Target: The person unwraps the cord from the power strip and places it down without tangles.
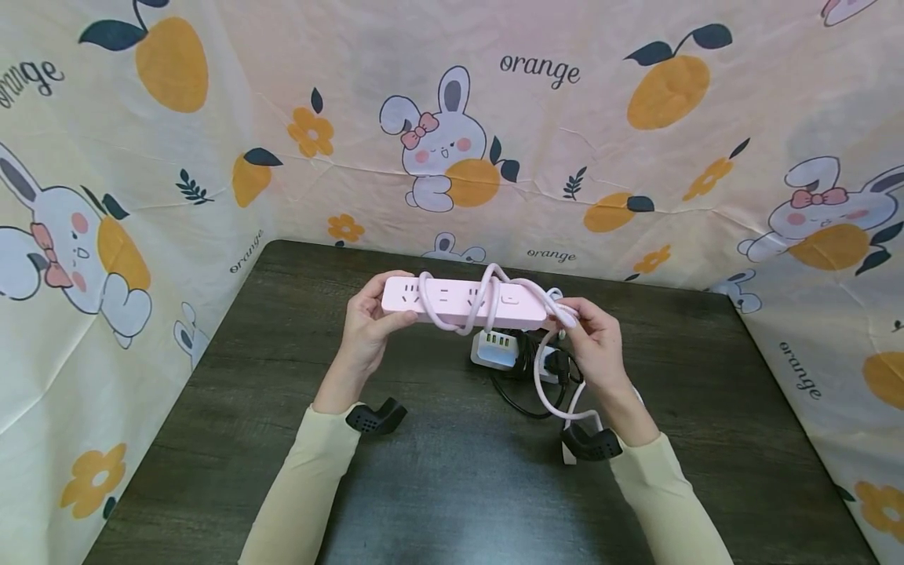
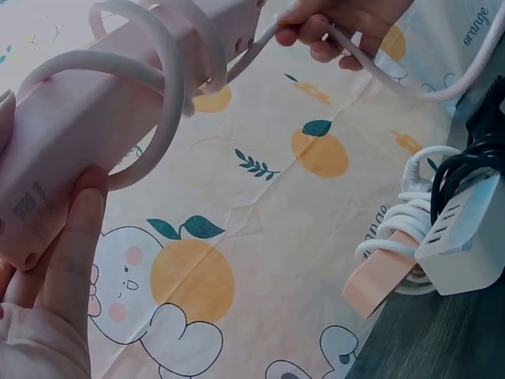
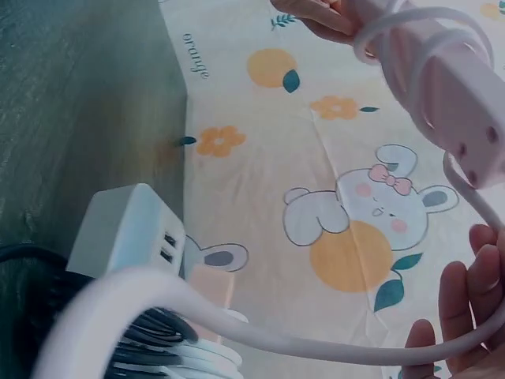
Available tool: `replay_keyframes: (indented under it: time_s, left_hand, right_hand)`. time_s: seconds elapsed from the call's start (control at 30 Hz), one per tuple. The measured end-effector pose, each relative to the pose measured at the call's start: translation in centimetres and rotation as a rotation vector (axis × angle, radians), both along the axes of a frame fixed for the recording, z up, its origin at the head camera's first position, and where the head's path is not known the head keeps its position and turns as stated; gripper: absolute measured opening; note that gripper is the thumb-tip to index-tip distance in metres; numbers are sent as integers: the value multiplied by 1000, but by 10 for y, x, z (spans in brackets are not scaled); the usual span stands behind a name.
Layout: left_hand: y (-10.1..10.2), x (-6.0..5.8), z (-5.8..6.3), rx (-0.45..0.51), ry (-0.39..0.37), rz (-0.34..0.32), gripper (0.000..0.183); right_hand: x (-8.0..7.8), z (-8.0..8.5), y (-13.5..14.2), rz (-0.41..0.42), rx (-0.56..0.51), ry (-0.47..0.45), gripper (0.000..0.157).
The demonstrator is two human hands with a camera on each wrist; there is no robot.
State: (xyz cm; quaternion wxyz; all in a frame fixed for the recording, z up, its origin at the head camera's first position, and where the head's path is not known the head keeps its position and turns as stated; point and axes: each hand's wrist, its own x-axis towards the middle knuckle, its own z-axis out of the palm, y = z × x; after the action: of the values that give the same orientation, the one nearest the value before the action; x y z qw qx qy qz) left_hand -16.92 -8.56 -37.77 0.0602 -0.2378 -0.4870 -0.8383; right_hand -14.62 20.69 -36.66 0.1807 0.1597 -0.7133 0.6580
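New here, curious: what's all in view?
Power strip: one, pink, between hands.
Cord: one, pale pink, around strip.
Charging block: one, white, on table.
Black cable: one bundle, beside block.
White cable: one coil, beside block.
Peach piece: one, beside coil.
Pale object: one, near right wrist.
Table: one, dark, below.
Cloth: one, cream, behind table.
Wrist devices: two, black.
Sleeves: two, pale yellow, on arms.
Left hand: one, gripping strip.
Right hand: one, pinching cord.

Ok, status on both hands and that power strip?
Left hand grips pink power strip; right hand holds the cord looped around it. White charger, black cable close by.
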Motion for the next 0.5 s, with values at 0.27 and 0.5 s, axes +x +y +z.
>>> replay_keyframes:
  time_s: [0.27,0.5]
  left_hand:
    - [0,0,-2,-12,1,-11,41]
    - [1,-1,-3,-48,26,6,40]
  right_hand:
    - [7,14,7,-51,-45,76,12]
    - [15,24,11,-21,-106,177,12]
